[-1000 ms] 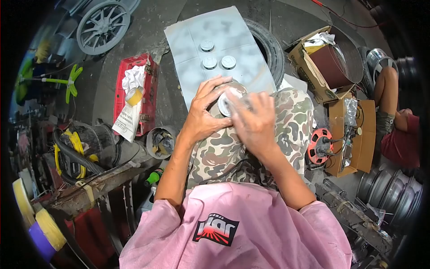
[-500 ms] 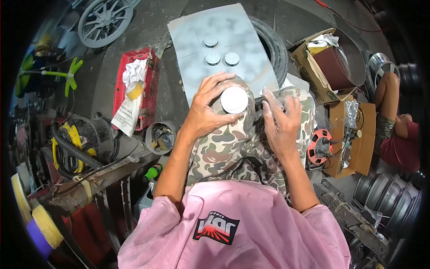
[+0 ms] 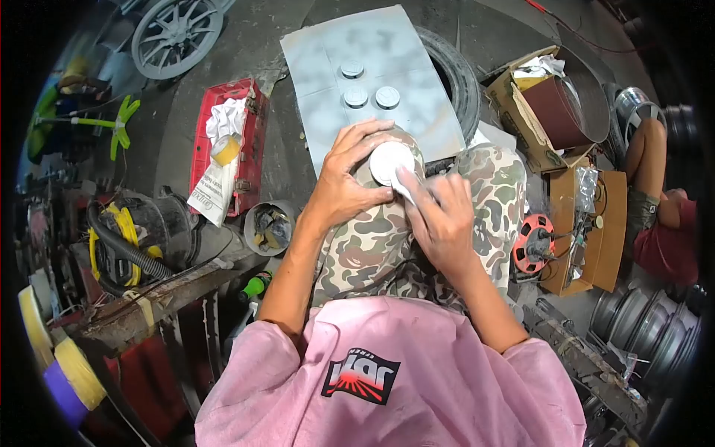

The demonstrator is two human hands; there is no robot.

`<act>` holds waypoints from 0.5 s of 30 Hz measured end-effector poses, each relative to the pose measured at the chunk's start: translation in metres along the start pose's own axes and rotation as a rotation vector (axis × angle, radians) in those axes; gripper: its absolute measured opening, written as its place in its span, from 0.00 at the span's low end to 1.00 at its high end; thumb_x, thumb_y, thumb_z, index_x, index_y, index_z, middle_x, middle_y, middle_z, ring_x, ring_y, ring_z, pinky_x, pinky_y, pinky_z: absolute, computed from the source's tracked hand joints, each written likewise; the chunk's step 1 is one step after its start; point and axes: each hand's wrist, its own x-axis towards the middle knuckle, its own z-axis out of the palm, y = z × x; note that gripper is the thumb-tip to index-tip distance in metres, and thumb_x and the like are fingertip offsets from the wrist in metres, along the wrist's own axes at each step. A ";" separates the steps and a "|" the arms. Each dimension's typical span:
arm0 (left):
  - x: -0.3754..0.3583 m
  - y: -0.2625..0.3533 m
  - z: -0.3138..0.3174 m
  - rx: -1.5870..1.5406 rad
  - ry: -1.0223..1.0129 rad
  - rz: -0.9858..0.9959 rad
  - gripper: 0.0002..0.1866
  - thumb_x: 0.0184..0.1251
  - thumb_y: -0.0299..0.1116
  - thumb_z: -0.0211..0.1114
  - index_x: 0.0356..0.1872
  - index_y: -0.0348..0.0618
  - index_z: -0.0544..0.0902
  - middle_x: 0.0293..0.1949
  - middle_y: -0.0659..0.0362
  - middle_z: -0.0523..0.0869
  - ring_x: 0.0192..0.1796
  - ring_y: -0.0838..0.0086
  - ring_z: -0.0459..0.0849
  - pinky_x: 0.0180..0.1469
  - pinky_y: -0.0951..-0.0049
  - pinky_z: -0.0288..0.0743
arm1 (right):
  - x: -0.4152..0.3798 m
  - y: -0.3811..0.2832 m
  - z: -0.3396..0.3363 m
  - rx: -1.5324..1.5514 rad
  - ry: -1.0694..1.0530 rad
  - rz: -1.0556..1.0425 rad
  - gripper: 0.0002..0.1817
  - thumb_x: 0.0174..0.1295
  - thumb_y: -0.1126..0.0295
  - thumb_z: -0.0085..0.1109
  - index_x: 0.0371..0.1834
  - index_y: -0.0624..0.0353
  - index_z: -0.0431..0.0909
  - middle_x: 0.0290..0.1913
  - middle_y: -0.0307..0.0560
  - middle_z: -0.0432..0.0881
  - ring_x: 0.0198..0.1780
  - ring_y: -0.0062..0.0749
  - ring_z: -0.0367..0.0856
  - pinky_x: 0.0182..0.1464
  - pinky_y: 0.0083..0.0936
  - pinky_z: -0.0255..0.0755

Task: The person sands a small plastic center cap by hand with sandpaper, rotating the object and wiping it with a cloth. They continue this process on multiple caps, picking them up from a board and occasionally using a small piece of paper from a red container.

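Note:
A round white wheel center cap [image 3: 391, 164] rests over my left knee, with the thumb and fingers of my left hand [image 3: 350, 167] curved around its edge. My right hand [image 3: 445, 220] pinches a small folded pale piece of sandpaper [image 3: 403, 192] and presses it on the cap's lower right face. Part of that piece is hidden under the fingers. Beyond the knees, three similar grey caps [image 3: 356, 97] lie on a grey-sprayed cardboard sheet [image 3: 320, 59].
The cardboard lies over a tire [image 3: 465, 89]. To the left are a red toolbox [image 3: 257, 127] with paper and tape, and a bucket [image 3: 252, 231]. At right stand cardboard boxes [image 3: 607, 231], a red cable reel [image 3: 530, 244], stacked wheel rims [image 3: 640, 320] and another person [image 3: 666, 238].
My right hand has moved left from above the right knee onto the cap, bringing the sandpaper against its face. My left hand keeps its hold on the cap.

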 end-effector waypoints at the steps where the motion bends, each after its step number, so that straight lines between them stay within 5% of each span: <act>1: 0.003 0.000 -0.001 -0.023 -0.013 -0.003 0.36 0.45 0.34 0.87 0.62 0.41 0.91 0.73 0.53 0.86 0.79 0.53 0.78 0.82 0.51 0.70 | 0.003 -0.003 0.002 -0.005 0.003 0.001 0.38 0.55 0.75 0.77 0.75 0.59 0.84 0.41 0.43 0.74 0.44 0.43 0.73 0.47 0.40 0.67; 15: 0.003 0.002 0.001 -0.003 0.001 0.000 0.36 0.44 0.31 0.85 0.62 0.42 0.91 0.73 0.53 0.86 0.79 0.53 0.78 0.82 0.51 0.70 | -0.005 0.003 0.001 0.012 0.041 0.048 0.34 0.56 0.79 0.74 0.72 0.59 0.86 0.40 0.45 0.74 0.42 0.44 0.73 0.46 0.41 0.67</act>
